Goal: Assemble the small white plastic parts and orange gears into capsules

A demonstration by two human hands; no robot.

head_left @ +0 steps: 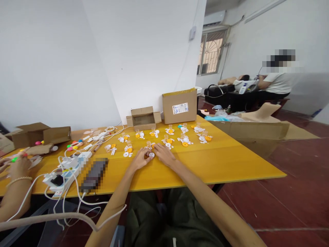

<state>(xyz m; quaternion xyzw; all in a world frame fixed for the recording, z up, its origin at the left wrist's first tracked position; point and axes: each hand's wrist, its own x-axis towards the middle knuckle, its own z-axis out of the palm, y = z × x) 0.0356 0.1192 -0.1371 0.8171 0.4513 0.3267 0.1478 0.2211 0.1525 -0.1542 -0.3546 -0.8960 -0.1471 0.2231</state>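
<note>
Both my hands rest on the yellow table (231, 161), close together near its middle. My left hand (141, 159) has its fingers curled around a small white round part (151, 155). My right hand (164, 154) lies beside it with fingers bent down onto the same spot; what it touches is hidden. Just beyond them lie several small sets of white and orange plastic parts (168, 140) in rows, each with a tiny clear cup.
Open cardboard boxes stand at the far edge (143, 118) (180, 106) and far left (38, 133). A white power strip with cables (65, 169) and a dark flat device (94, 175) lie left. Another person's hand (17, 166) works at left. A person sits far right.
</note>
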